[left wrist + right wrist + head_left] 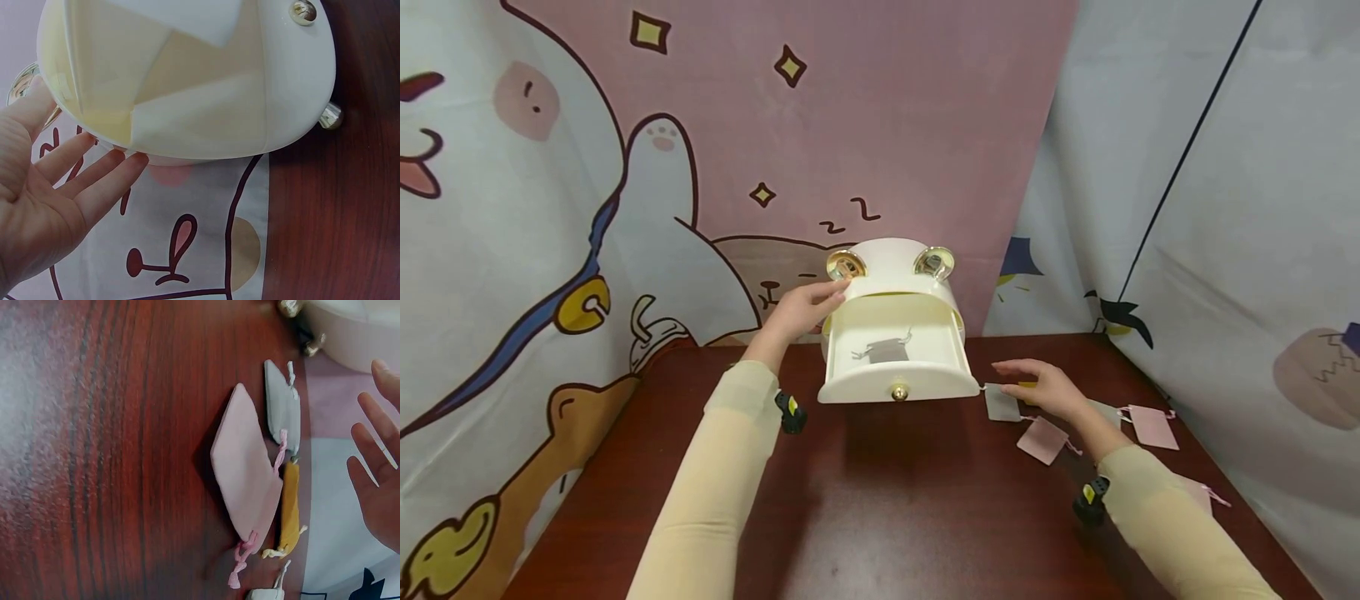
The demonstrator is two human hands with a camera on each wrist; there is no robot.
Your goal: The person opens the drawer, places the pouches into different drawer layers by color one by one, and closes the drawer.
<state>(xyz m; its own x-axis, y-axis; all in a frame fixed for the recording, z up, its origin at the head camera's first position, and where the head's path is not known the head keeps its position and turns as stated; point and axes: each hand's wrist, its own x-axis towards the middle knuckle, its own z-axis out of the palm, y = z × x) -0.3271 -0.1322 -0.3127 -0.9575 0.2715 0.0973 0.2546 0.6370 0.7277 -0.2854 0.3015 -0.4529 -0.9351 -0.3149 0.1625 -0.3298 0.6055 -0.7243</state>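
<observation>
The left hand [802, 315], fingers extended, is touching the rim of the white drawer box [891, 267]; the right hand [1051, 390], loose-fingered and apparently empty, is hovering near the grey drawstring pouch [1002, 405], which is lying flat on the tabletop [940, 508] beside the pulled-out drawer [857, 386]. Probably light, limp and soft, the pouch is inviting a pinch at its cloth edge. Its corded end is seemingly pointing backward, its long axis running roughly front to back.

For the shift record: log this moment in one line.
left hand: touching rounded white box | right hand: holding nothing, near flat pink, grey and yellow cloth pouches | white drawer: pulled out, flat grey cloth pouch inside
</observation>
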